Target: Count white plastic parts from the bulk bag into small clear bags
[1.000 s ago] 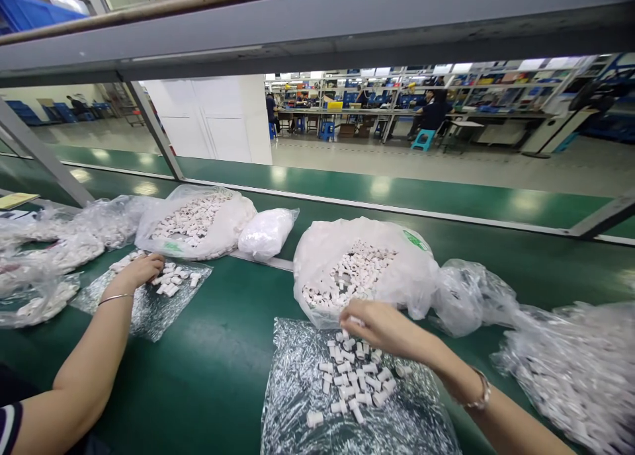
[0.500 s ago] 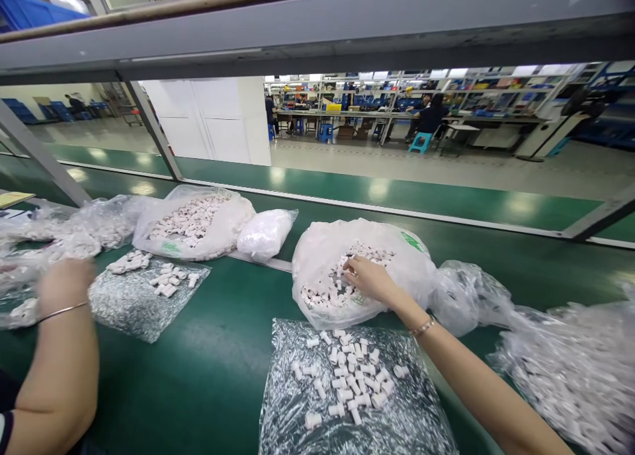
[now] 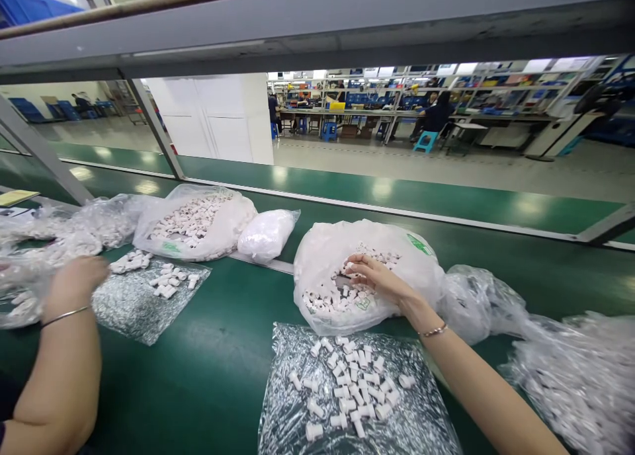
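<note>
My right hand [image 3: 374,278] reaches in from the lower right, over the opening of a white plastic bag [image 3: 317,243]. Its fingers are spread a little and point left, just above small white plastic fittings [image 3: 330,301] inside. I make out nothing held, though the fingers partly cover the pieces beneath. In front of the bag lies a clear crinkled plastic sheet [image 3: 288,362] with several loose white tube-shaped fittings [image 3: 364,392] scattered on it. My left hand is out of view.
At left, a co-worker's hand [image 3: 79,280] works beside another fitting-laden plastic sheet [image 3: 133,303]. A second open bag [image 3: 233,223] and a small tied bag [image 3: 268,233] stand behind. Bagged pieces [image 3: 585,382] lie at right. A shelf beam [image 3: 317,25] spans overhead.
My right hand has shifted slightly right over the bag, and its fingers have spread apart. The co-worker's hand has moved a little to the right.
</note>
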The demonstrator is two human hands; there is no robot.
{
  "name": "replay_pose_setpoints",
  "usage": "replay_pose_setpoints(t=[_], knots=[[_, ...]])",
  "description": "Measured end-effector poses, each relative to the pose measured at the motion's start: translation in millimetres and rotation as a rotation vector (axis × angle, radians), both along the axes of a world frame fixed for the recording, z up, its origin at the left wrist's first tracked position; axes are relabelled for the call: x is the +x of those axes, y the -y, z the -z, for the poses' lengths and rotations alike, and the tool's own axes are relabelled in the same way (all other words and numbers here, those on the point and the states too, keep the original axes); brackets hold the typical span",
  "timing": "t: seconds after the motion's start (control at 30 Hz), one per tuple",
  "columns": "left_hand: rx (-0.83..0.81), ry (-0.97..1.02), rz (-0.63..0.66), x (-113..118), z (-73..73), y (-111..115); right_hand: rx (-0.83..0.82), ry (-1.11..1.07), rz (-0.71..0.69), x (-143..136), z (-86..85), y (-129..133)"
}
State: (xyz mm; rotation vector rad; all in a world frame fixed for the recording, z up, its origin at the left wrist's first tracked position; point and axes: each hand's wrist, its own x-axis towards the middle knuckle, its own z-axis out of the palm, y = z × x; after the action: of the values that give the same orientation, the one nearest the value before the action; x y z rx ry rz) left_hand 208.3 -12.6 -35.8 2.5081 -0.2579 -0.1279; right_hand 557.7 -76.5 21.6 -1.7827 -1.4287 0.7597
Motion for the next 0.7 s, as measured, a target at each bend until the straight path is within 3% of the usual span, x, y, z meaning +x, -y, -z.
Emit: replay_pose_setpoints(t=[0.07,0.17,0.23,0.3,0.37,0.43,0.53,0.63,0.7], knots=[[0.026,-0.017,-0.038,-24.0,-22.7,-50.1,-0.053,0.042,-0.017,-3.3,-1.5,3.3],[0.075,-0.021,-0.111,-60.0,-58.5,-132.2,-0.171,0.338,0.013,-11.2,2.2,2.3],[0.117,0.009,-0.168,-83.2,-75.4,-184.2,-0.199,0.397,0.035,-15.7,6.8,-0.2],[0.157,0.064,-0.218,-103.8,-81.6,-226.3,-0.193,0.370,0.029,-17.6,10.0,-2.0],[0.188,0.118,-0.262,-119.8,-78.3,-254.5,-0.159,0.306,0.015,-16.3,10.3,-1.6],[0.208,0.149,-0.297,-129.9,-71.8,-269.2,-0.099,0.214,0.020,-12.5,7.7,1.4],[0.220,0.154,-0.314,-133.0,-69.3,-272.7,0.013,0.075,0.057,-5.1,0.9,8.3],[0.213,0.124,-0.279,-122.9,-78.0,-257.1,0.117,-0.006,0.102,-0.3,-5.7,12.0],[0.193,0.092,-0.254,-110.5,-82.6,-234.0,0.112,0.048,0.122,0.0,-7.8,9.7]])
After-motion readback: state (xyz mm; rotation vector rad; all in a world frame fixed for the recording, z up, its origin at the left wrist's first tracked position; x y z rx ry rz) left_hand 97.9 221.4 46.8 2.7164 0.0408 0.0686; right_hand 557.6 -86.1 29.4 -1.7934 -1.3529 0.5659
